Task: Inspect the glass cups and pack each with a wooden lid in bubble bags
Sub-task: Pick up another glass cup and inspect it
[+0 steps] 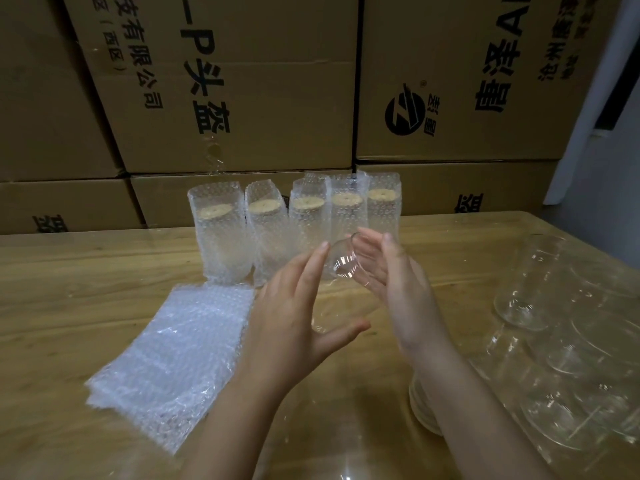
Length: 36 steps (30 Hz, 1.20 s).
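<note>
Presses a clear glass cup (342, 267) between near-straight, lightly spread fingers (311, 268): left hand (298, 323) against one side, right hand (398, 289) cradling the other, with no curl closed round it. Holds it tilted in the air above the tabletop (104, 271), just in front of five packed cups (221, 244), each bagged with a wooden lid (214, 212) on top.

Seems to be mid-inspection. Probably handles light but rigid, smooth and slippery, and easily broken. Best taken round the side wall, thumb opposite fingers, rather than by the thin rim.

Leaves a flat stack of bubble bags (169, 358) on the left, bare glass cups (554, 348) lying on their sides on the right, and what looks like a stack of spare lids (420, 407) under the right forearm. Faces a wall of cardboard cartons (242, 81) behind.
</note>
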Available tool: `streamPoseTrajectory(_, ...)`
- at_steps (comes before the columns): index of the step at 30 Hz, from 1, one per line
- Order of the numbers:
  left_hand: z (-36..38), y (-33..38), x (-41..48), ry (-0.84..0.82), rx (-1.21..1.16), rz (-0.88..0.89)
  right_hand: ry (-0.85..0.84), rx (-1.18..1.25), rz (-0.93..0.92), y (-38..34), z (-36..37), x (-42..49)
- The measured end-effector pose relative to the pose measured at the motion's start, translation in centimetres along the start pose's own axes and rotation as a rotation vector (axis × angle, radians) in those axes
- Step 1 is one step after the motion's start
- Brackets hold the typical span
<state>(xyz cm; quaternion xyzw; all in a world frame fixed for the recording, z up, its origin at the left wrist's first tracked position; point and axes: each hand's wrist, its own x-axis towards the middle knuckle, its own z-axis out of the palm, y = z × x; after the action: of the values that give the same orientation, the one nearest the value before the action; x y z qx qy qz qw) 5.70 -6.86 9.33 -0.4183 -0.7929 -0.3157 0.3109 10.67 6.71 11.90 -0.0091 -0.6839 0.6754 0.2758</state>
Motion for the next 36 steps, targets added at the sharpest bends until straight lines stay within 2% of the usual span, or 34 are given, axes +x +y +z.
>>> streamPoseTrajectory(8, -2.6, -0.5, 0.3, -0.125, -0.102, -0.026, -0.165, -0.328, -0.273, -0.1, -1.0, -0.3)
streamPoseTrajectory(12, -2.8, -1.0, 0.1, -0.278, -0.358, -0.185, -0.233, -0.489, -0.440, -0.5, -1.0, -0.5)
streamPoseTrajectory(15, -1.8, -1.2, 0.0, -0.324, -0.633, -0.314, -0.330, -0.465, -0.429, -1.5, -1.0, -0.5)
streamPoseTrajectory(17, -1.1, -1.2, -0.1, -0.309, -0.751, -0.372, -0.380, -0.405, -0.344, -2.5, -2.0, -0.5)
streamPoseTrajectory(20, -0.4, -1.4, -0.2, -0.245, -0.803, -0.464, -0.300, -0.501, -0.162, -4.0, -4.2, -0.6)
streamPoseTrajectory(22, 0.0, -2.0, -0.4, -0.232, -0.756, -0.507, -0.279, -0.741, 0.012, -4.6, -5.5, -0.8)
streamPoseTrajectory(25, 0.5, -2.7, -0.8, -0.279, -0.666, -0.551, -0.464, -1.169, 0.446, -4.7, -6.5, -1.4)
streamPoseTrajectory(27, 0.9, -3.1, -1.1, -0.314, -0.633, -0.579, -0.553, -1.347, 0.654, -4.3, -6.4, -1.6)
streamPoseTrajectory(31, 1.8, -3.6, -1.5, -0.328, -0.621, -0.612, -0.619, -1.490, 0.784, -2.2, -6.0, -1.0)
streamPoseTrajectory(36, 2.5, -3.9, -1.8, -0.312, -0.661, -0.639, -0.632, -1.526, 0.777, -0.9, -6.4, -0.4)
